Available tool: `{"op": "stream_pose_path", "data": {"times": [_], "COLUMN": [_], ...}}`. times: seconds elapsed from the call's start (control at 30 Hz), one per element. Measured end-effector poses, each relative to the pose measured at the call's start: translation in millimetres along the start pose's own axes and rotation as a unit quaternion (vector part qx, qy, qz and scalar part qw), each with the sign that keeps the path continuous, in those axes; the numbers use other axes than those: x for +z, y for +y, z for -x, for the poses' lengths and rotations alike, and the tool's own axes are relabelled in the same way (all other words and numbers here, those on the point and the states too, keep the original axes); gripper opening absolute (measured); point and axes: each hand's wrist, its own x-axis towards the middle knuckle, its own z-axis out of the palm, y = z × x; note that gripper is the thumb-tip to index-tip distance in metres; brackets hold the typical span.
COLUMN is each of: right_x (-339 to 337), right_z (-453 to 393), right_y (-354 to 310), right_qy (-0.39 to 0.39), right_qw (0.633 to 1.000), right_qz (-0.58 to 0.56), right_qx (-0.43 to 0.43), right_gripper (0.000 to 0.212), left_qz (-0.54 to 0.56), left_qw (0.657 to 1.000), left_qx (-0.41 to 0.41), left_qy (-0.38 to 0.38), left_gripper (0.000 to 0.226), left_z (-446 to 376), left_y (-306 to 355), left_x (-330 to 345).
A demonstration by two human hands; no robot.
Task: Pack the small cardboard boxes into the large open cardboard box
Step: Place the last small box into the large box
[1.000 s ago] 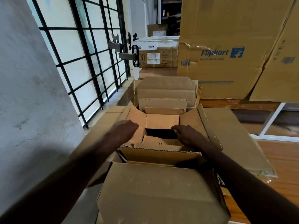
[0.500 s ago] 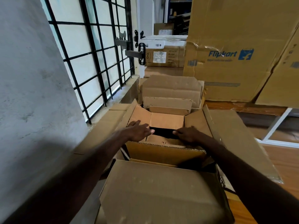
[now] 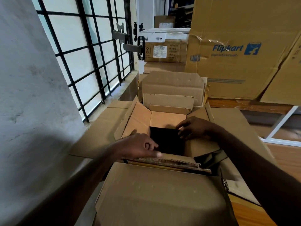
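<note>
We're looking down into the large open cardboard box (image 3: 164,123), its flaps spread wide, with a dark gap in the middle and a small cardboard box (image 3: 202,145) lying inside on the right. Our left hand (image 3: 138,146) curls its fingers over the ragged near edge of cardboard, gripping it, while our right hand (image 3: 193,128) rests with fingers loosely extended on top of that small box. Behind, the Flipkart carton (image 3: 234,51) stands stacked, the barred window (image 3: 84,51) to the left.

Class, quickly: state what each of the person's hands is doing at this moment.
Left hand: fingers curled over the near edge of the large open box, gripping it.
Right hand: fingers on cardboard inside the box; grip cannot be told.
</note>
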Motion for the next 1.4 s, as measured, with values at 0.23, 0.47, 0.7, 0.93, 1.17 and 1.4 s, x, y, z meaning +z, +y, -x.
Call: {"op": "stream_pose_path", "data": {"times": [0.23,0.47,0.7,0.93,1.17,1.4], "right_x": [42.4,38.1,-4.0,-3.2,3.2,-0.4], "right_z": [-31.9,-46.1,-107.1,-117.9,-117.5,-94.5], "right_y": [-17.3,-48.8,-42.2,-64.1,-71.7,-79.8], "right_qy": [0.016,0.028,0.154,0.156,0.138,0.111], "right_qw": [0.985,0.953,0.940,0.967,0.966,0.958], "right_qz": [0.126,0.295,0.303,0.201,0.219,0.265], "right_qx": [0.118,0.060,-0.033,-0.002,0.013,0.024], "right_gripper": [0.034,0.047,0.057,0.058,0.039,0.041], "left_qz": [-0.045,-0.103,-0.078,-0.116,-0.048,-0.025], "left_qw": [0.999,0.995,0.997,0.991,0.990,0.990], "left_qx": [0.019,-0.006,0.007,0.051,0.046,0.047], "left_qy": [-0.013,0.008,0.014,0.050,0.123,0.132], "left_gripper": [0.026,0.040,0.023,0.042,0.036,0.031], "left_z": [8.1,4.7,0.6,-1.7,-2.5,1.7], "left_y": [25.5,31.5,42.3,56.2,58.4,61.5], "left_x": [3.1,-1.2,1.4,2.9,-12.7,-22.8]}}
